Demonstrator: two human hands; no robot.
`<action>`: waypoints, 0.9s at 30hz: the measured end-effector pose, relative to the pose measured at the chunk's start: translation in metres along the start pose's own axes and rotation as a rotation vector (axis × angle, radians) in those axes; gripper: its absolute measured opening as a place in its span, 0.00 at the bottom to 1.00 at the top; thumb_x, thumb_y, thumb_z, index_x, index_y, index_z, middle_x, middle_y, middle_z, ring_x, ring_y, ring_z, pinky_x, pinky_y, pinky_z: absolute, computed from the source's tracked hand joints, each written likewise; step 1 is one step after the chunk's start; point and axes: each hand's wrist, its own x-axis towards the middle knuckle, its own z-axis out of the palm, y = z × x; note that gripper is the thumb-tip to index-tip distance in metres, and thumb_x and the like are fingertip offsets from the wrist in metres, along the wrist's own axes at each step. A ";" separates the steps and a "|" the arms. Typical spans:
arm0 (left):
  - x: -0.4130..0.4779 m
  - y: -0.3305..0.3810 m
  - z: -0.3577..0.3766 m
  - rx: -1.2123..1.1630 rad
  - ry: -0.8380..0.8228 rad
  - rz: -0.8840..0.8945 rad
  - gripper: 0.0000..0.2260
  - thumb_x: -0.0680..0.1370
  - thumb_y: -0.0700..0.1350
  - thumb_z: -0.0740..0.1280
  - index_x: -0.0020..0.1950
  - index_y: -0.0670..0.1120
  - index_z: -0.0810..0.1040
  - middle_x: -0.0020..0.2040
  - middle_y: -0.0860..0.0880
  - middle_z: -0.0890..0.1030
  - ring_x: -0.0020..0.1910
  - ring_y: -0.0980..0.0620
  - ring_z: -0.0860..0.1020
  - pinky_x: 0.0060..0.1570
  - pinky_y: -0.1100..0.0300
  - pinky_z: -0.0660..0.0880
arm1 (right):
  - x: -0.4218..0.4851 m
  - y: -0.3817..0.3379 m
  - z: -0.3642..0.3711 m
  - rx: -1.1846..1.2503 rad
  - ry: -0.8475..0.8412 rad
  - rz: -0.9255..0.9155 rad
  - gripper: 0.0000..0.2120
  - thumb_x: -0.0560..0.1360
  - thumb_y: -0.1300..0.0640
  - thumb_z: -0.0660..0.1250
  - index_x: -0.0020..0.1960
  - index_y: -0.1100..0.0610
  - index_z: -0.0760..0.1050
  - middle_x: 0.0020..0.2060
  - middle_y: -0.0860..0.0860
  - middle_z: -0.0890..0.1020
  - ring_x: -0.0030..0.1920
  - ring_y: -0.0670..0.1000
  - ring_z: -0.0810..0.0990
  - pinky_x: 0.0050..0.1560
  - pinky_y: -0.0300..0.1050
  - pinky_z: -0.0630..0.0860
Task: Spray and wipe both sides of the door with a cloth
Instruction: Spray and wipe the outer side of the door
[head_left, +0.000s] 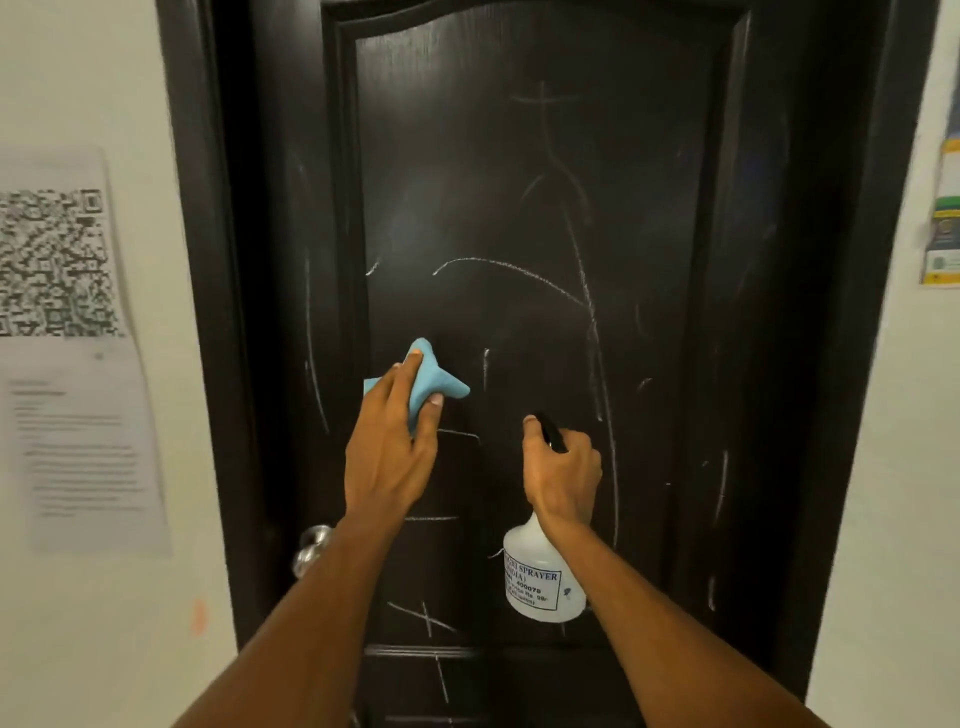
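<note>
A dark panelled door (530, 208) fills the middle of the view, closed and marked all over with white chalk lines. My left hand (392, 447) holds a light blue cloth (441, 382) against the door's central panel, fingers curled round it. My right hand (563, 478) grips the black trigger head of a white spray bottle (540, 582), which hangs below my fist just in front of the door, its nozzle towards the panel.
A silver round door knob (311, 545) sits at the door's left edge, beside my left forearm. White walls flank the frame: a paper sheet with a QR code (57, 312) hangs on the left, a coloured poster (943, 218) on the right.
</note>
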 end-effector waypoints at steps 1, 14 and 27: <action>-0.007 -0.006 -0.005 0.012 -0.002 -0.021 0.27 0.80 0.61 0.55 0.78 0.54 0.60 0.70 0.49 0.71 0.62 0.51 0.74 0.56 0.51 0.78 | -0.007 -0.001 0.009 -0.001 -0.026 -0.005 0.14 0.77 0.37 0.65 0.41 0.45 0.71 0.44 0.48 0.76 0.48 0.51 0.80 0.52 0.55 0.81; -0.087 -0.078 -0.072 0.060 0.049 -0.261 0.29 0.79 0.63 0.55 0.77 0.51 0.62 0.69 0.48 0.72 0.64 0.49 0.75 0.62 0.50 0.76 | -0.114 0.009 0.106 -0.099 -0.360 0.004 0.21 0.79 0.39 0.65 0.60 0.54 0.78 0.53 0.50 0.76 0.50 0.47 0.73 0.55 0.46 0.75; -0.162 -0.116 -0.066 0.003 -0.084 -0.385 0.26 0.80 0.57 0.58 0.77 0.52 0.62 0.71 0.49 0.72 0.65 0.49 0.74 0.64 0.55 0.72 | -0.164 0.092 0.089 -0.220 -0.316 0.224 0.13 0.80 0.40 0.65 0.52 0.49 0.73 0.45 0.46 0.71 0.39 0.42 0.70 0.44 0.40 0.72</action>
